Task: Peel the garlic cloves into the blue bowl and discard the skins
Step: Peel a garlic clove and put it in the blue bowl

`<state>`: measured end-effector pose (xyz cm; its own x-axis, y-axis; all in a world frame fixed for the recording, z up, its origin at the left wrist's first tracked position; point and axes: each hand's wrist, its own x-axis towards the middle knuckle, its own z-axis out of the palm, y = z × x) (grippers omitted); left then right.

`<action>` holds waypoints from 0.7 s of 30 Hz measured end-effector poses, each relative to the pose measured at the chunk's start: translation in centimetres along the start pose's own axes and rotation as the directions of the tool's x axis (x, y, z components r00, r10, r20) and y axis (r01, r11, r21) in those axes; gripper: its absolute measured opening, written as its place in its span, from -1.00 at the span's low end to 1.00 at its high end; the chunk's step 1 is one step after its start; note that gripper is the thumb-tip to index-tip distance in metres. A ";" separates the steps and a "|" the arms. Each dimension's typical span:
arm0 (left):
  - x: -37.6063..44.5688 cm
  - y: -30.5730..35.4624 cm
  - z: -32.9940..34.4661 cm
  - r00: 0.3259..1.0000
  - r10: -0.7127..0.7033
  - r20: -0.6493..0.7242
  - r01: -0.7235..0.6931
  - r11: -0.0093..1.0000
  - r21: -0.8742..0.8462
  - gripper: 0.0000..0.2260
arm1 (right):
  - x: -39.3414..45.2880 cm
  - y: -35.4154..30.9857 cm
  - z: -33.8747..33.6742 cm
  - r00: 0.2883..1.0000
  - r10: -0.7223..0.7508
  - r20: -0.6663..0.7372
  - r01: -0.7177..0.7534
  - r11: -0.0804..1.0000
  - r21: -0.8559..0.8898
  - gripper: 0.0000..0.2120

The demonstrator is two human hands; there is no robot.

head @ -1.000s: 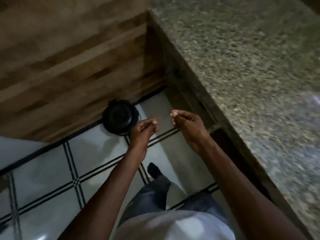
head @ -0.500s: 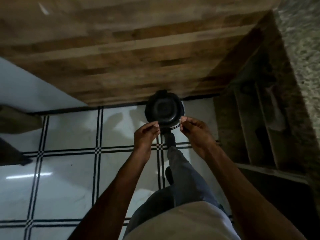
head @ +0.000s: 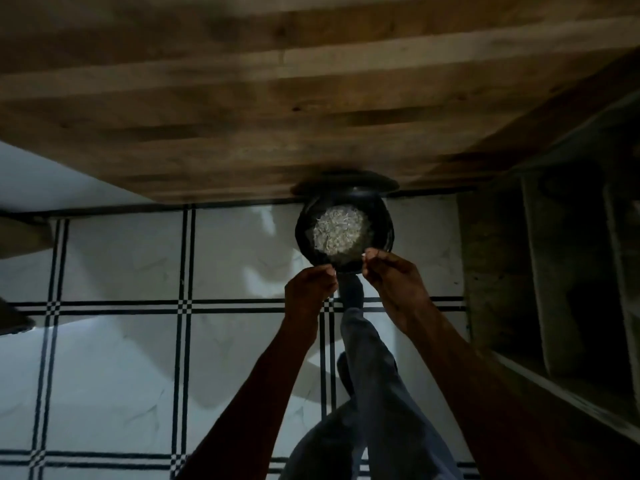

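Head view, pretty dark shot looking straight down at the floor. There's a black bin (head: pixel 344 233) standing on the white tiled floor (head: pixel 114 358) with its lid (head: pixel 346 183) flipped up against the wooden panel (head: pixel 277 98) behind it. Inside the bin sits a pale heap of garlic skins (head: pixel 337 233), right in the middle of the opening.

Both hands are held out over the near rim of the bin. The left hand (head: pixel 310 292) has its fingers curled in with the tips bunched together at the thumb, like a pinch, just at the bin's near edge. The right hand (head: pixel 391 282) does the same, fingers (head: pixel 372 254) pinched narrow with the tips over the rim. Whatever they're pinching is too small and dark to make out, so I can't tell if either one has a bit of skin in it. The 2 hands are near each other but not touching.

Between the forearms there's a leg in grey trousers (head: pixel 367 375) stretched toward the base of the bin, with the foot (head: pixel 351 292) right at the bottom of it.

Off to the right is a dim shelf unit (head: pixel 554 271) with upright dividers. The floor tiles have black double lines crossing in a grid. The blue bowl isn't visible from here.
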<state>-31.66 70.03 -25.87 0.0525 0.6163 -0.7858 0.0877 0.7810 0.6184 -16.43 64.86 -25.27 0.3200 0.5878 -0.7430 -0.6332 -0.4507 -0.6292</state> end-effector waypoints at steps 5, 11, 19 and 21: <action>10.2 -4.5 0.6 0.999 -0.046 -0.001 0.046 0.999 -0.021 -0.88 | 9.2 4.5 -0.7 0.998 0.030 -0.049 -0.028 0.999 0.040 -0.75; 22.7 -7.3 2.0 1.000 0.008 0.016 -0.010 0.994 0.110 -0.76 | 19.8 9.6 -0.9 0.993 0.059 -0.104 -0.050 0.996 0.079 -0.88; 29.8 -9.1 4.9 0.954 -0.297 0.050 0.295 0.955 0.039 -0.76 | 26.3 11.6 0.5 0.999 -0.037 0.033 0.049 0.833 -0.550 -0.65; 30.3 -8.5 5.5 0.946 -0.313 0.079 0.319 0.946 -0.065 -0.71 | 26.1 11.9 0.5 0.988 0.056 0.145 0.063 0.709 -0.703 -0.57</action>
<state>-25.36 81.49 -55.04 0.1004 0.3305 -0.9384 0.0352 0.9414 0.3353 -15.97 75.22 -52.06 0.1784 0.6526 -0.7364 0.0664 -0.7547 -0.6527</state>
